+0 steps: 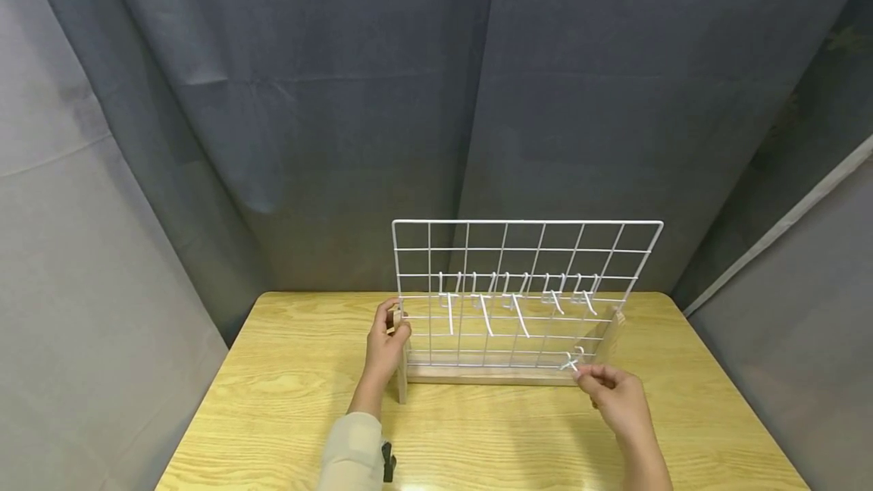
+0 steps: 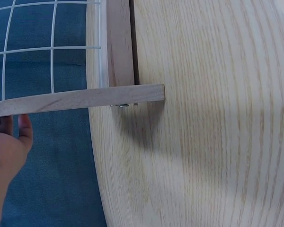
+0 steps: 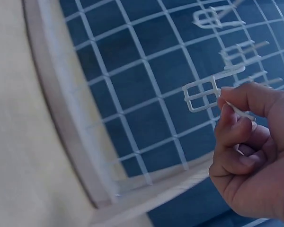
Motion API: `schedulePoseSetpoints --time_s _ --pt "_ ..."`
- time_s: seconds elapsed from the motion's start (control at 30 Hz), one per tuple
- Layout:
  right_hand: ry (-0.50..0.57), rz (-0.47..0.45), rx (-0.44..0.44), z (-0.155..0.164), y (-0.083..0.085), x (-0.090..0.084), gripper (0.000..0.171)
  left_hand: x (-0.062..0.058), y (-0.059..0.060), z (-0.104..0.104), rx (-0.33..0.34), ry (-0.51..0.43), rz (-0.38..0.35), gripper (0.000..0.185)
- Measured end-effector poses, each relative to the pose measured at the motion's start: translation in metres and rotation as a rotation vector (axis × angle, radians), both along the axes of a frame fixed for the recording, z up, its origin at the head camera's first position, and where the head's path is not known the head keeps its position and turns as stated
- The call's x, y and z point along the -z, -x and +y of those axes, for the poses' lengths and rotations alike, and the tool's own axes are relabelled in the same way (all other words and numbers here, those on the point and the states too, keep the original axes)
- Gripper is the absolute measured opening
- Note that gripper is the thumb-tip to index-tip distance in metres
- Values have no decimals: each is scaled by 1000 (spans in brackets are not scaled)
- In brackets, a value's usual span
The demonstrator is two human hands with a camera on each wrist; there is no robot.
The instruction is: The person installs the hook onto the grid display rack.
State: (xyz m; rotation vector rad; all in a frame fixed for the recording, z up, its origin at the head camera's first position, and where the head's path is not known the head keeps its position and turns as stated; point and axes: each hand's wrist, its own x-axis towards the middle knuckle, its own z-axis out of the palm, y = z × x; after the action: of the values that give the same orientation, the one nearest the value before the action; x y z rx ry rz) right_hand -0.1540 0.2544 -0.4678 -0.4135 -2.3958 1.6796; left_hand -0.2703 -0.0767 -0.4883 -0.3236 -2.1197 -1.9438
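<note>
Both hands busy: left (image 1: 385, 345) grips rack post (image 1: 401, 358), right (image 1: 617, 398) pinches white hook (image 1: 570, 361)

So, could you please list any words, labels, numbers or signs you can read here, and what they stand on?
None can be read: the wire grid, its hooks, the wooden stand, the table and the curtain carry no text. The hook in the right hand is plain too.

A white wire grid (image 1: 525, 290) stands upright in a pale wooden stand (image 1: 477, 376) at the far middle of the table. A row of white hooks (image 1: 518, 301) hangs across it; one loose white hook (image 3: 213, 94) sits at its lower right corner
</note>
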Motion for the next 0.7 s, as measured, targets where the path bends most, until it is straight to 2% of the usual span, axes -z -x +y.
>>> schedulePoseSetpoints --time_s 0.33,0.7 --pt "-85 37 115 28 6 -33 29 1 1 1 2 -7 6 45" --pt "-162 106 230 42 24 -62 29 -1 2 1 23 -20 -8 44"
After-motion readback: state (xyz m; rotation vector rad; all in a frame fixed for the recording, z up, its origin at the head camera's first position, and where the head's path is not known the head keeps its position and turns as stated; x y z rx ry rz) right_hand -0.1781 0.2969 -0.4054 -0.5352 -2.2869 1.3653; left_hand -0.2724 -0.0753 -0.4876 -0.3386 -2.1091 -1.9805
